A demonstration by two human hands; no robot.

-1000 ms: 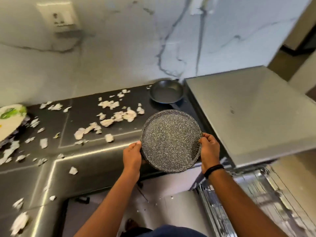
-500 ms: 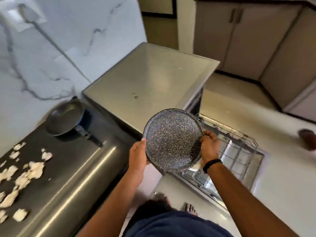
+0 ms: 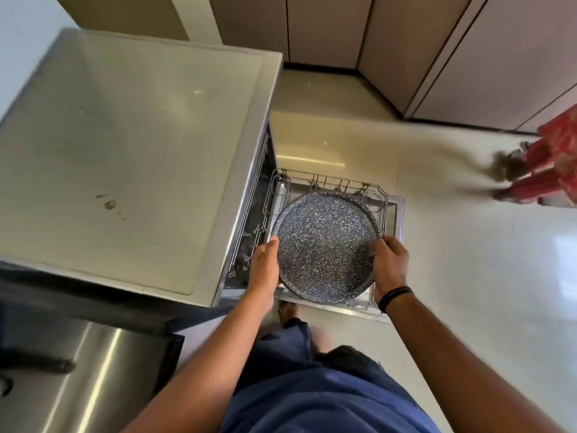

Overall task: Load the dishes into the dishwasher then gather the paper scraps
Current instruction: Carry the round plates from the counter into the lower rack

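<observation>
Speckled plate (image 3: pixel 324 245) over dishwasher rack (image 3: pixel 382 198), left hand (image 3: pixel 264 267) and right hand (image 3: pixel 390 265) gripping its rim

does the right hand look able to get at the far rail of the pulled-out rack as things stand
Probably not right away. The right hand and left hand both hold the speckled pan, which hangs over the rack and covers most of it. The far rail itself shows bare beyond the pan's rim.
</observation>
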